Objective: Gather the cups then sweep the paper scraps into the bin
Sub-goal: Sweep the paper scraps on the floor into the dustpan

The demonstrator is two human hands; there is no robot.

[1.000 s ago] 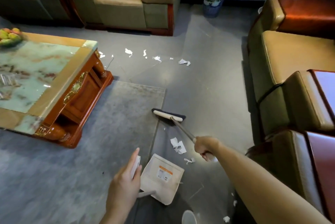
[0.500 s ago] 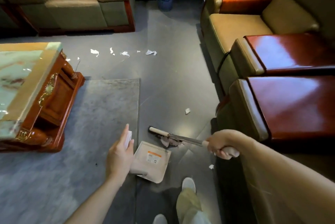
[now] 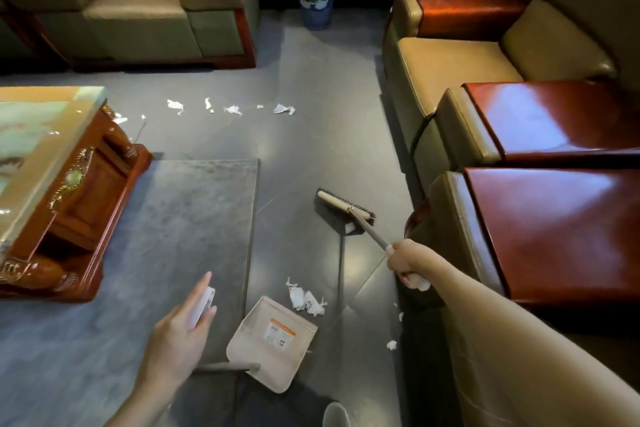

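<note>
Fingers of the right hand (image 3: 410, 262) are curled round the grey-handled, dark-bristled broom (image 3: 344, 210); the beige plastic dustpan (image 3: 273, 347) is held by its white grip (image 3: 204, 302) in the left hand (image 3: 180, 333). White paper scraps (image 3: 306, 300) are scattered just beside its mouth, more near the marble-topped wooden bench (image 3: 41, 136). The dustpan's orange-and-white label (image 3: 280, 335) cannot be read.

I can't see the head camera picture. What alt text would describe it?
A person's right hand grips a broom, its head on the grey floor, while the left hand holds a dustpan by its handle; paper scraps lie at the pan's mouth. More scraps lie beyond, near a coffee table.
</note>
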